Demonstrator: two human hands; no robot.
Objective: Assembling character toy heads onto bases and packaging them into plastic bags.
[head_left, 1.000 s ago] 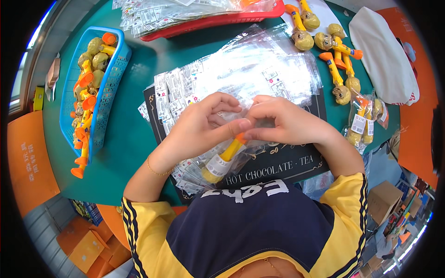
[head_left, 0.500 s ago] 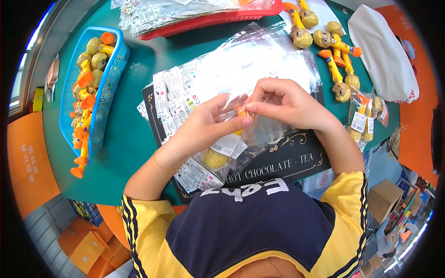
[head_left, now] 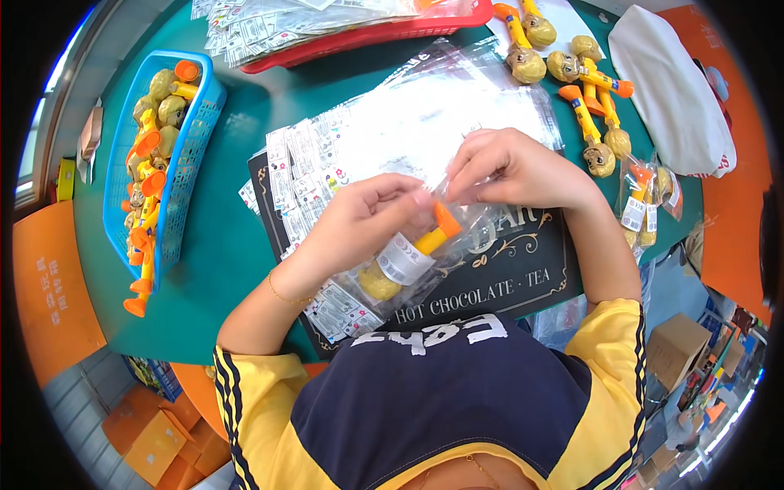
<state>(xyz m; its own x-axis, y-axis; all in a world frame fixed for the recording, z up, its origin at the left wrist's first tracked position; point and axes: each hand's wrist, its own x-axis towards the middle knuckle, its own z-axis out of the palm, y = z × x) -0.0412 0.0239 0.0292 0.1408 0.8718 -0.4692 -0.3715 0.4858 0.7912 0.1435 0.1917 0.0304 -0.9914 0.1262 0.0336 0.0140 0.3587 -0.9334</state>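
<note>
A clear plastic bag (head_left: 469, 237) lies slanted in front of me with a yellow toy figure (head_left: 429, 240) inside. The figure's round gold head points down to the left, its orange flared end up to the right, and a white label (head_left: 402, 260) wraps its middle. My left hand (head_left: 371, 214) is closed on the bag beside the orange end, thumb against fingers. At the bag's upper edge, my right hand (head_left: 510, 170) pinches the film between thumb and fingers. Beneath both hands are a stack of printed clear bags (head_left: 359, 151) and a black lettered board (head_left: 523, 282).
To the left stands a blue basket (head_left: 214, 98) of similar figures. A red basket (head_left: 367, 41) heaped with printed bags is at the back. Several loose figures (head_left: 603, 159), bagged figures (head_left: 639, 196) and a white cloth bag (head_left: 674, 98) lie on the right of the green table (head_left: 204, 327).
My right hand has drawn slightly away to the right, pulling at the bag's film. The figure's orange end, earlier between my fingers, now shows more openly inside the bag.
</note>
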